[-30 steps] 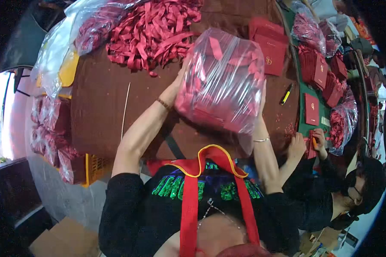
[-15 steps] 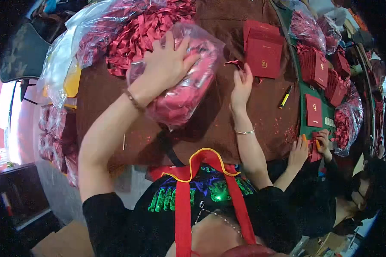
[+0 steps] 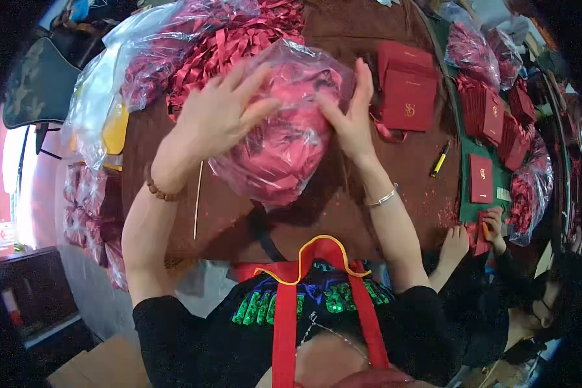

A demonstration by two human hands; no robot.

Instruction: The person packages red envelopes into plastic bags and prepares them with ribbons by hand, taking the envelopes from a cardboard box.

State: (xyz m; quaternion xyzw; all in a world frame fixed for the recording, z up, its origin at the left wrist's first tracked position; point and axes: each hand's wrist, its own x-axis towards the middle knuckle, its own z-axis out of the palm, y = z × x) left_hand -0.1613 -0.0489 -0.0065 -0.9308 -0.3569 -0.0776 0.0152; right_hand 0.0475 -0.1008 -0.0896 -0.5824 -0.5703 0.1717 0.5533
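A clear plastic bag (image 3: 281, 152) packed with crumpled pinkish-red material sits in front of me on the brown cloth-covered table (image 3: 375, 213). My left hand (image 3: 216, 116) is at its upper left side, fingers spread and slightly blurred. On the bag's right side is my right hand (image 3: 354, 119), thumb toward the plastic and fingers stretched upward. Whether either palm presses on the bag is hard to see. Dark red flat pouches (image 3: 407, 100) with a gold emblem lie stacked just right of my right hand, a loose red ribbon (image 3: 389, 134) beneath them.
A heap of red ribbons (image 3: 239, 39) lies behind the bag. A yellow-and-black pen-like tool (image 3: 440, 160) and a thin stick (image 3: 198, 200) lie on the cloth. At right, a co-worker's hands (image 3: 491, 226) work at a green table (image 3: 467, 207) holding stacked red pouches (image 3: 485, 116).
My right hand has left the ribbon by the pouches and moved left to the bag. My left hand has slid from the bag's top to its left side. The bag has turned slightly.
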